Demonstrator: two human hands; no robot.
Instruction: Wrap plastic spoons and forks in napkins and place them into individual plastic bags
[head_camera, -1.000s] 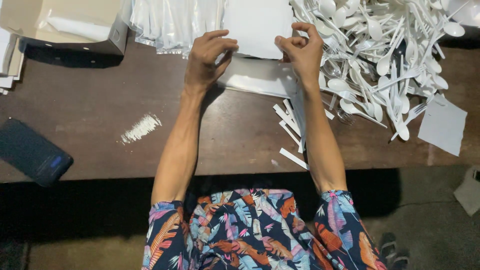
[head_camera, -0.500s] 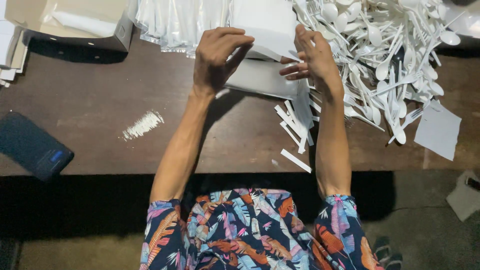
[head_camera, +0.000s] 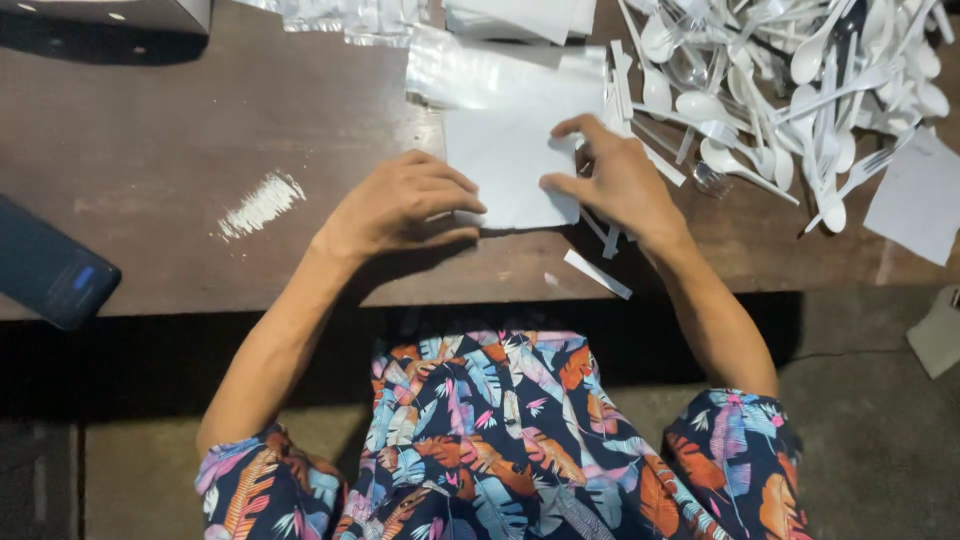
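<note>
Head view: a white paper napkin (head_camera: 505, 165) lies flat on the brown wooden surface (head_camera: 200, 120), near its front edge. The left hand (head_camera: 400, 205) presses the napkin's left edge, its grip narrow with fingers curled. The right hand (head_camera: 620, 180) pinches the napkin's right edge between thumb and fingers. White plastic cutlery (head_camera: 800, 90) lies heaped to the right. A dark phone (head_camera: 50, 265) rests far left.
</note>
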